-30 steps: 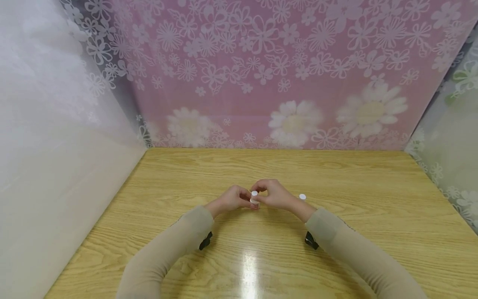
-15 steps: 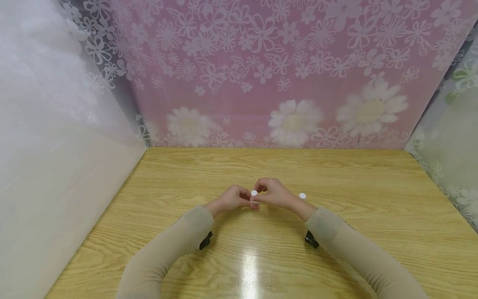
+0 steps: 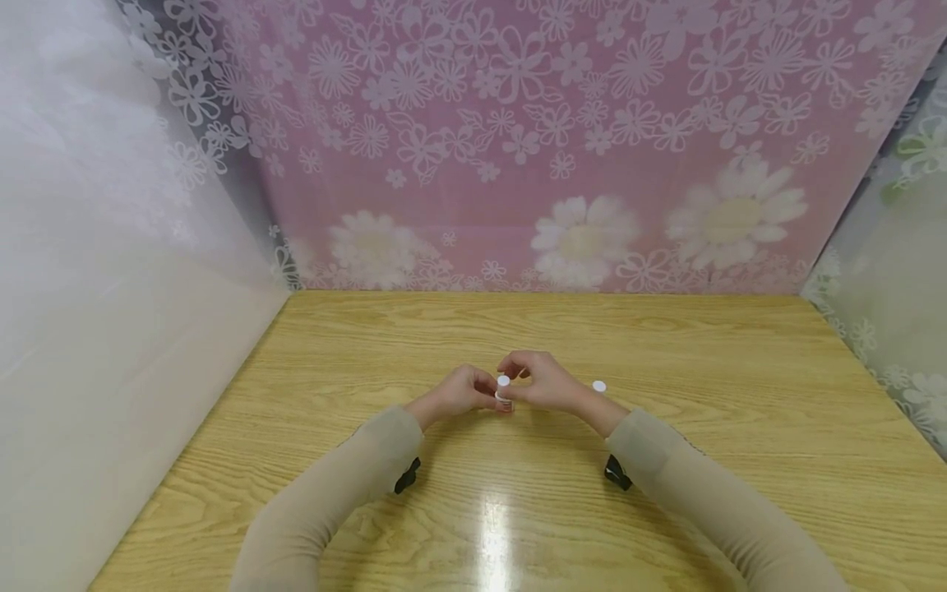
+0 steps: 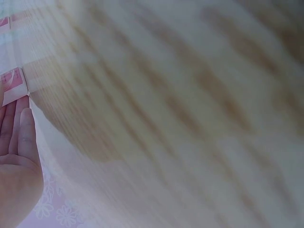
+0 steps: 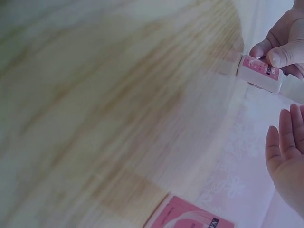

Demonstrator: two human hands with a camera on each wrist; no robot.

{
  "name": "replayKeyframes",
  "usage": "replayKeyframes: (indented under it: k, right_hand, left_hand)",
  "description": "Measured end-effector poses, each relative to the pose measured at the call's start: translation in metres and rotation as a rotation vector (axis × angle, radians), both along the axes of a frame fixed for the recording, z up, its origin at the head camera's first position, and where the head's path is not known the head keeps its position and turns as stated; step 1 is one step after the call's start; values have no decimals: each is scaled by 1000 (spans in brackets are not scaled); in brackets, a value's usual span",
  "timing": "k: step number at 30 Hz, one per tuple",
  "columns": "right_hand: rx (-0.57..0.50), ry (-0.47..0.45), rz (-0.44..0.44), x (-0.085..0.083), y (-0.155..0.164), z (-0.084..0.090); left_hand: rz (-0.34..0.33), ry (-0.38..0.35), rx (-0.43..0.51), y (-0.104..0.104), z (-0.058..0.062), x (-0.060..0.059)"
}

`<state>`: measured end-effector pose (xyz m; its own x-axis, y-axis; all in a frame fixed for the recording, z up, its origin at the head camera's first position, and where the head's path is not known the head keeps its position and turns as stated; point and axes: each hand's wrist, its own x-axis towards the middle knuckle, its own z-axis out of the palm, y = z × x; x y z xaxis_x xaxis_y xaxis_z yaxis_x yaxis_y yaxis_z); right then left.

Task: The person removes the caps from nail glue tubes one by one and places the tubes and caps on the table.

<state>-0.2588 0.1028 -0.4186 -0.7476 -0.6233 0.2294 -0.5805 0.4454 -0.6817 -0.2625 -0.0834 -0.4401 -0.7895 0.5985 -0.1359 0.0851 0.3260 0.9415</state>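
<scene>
In the head view both hands meet at mid-table over a small white bottle [image 3: 504, 400] with a pink label and a white cap [image 3: 503, 381]. My left hand [image 3: 462, 393] grips the bottle's body from the left. My right hand [image 3: 534, 381] curls its fingertips at the cap from the right. The right wrist view shows the bottle [image 5: 260, 72] pinched by the left hand's fingers [image 5: 280, 45], with my right palm [image 5: 287, 159] just below it. The left wrist view shows only part of my left hand [image 4: 19, 156] and blurred wood.
A second small white-capped bottle [image 3: 599, 386] stands just behind my right wrist. A pink-labelled item [image 5: 190, 217] lies at the bottom edge of the right wrist view. Flowered curtains wall the wooden table [image 3: 703, 395] on the left, back and right.
The right hand's fingers have shifted slightly at the cap. The left hand and the bottle stay where they were.
</scene>
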Motion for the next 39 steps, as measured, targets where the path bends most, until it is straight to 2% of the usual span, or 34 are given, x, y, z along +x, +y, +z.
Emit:
replayKeyframes:
  k: [6,23,28,39]
  right_hand:
    - [31,-16,-44,0,-2,0]
    - [-20,17,39,0,-1,1]
    - [-33,26,66,0,0,4]
    - [-30,41,51,-1,0,3]
  left_hand:
    - [-1,3,-11,-1,2,0]
    - [-15,-4,18,-1,-2,-3]
    - [-7,4,0,-1,-3,-4]
    - [-8,-17,18,-1,-1,-2]
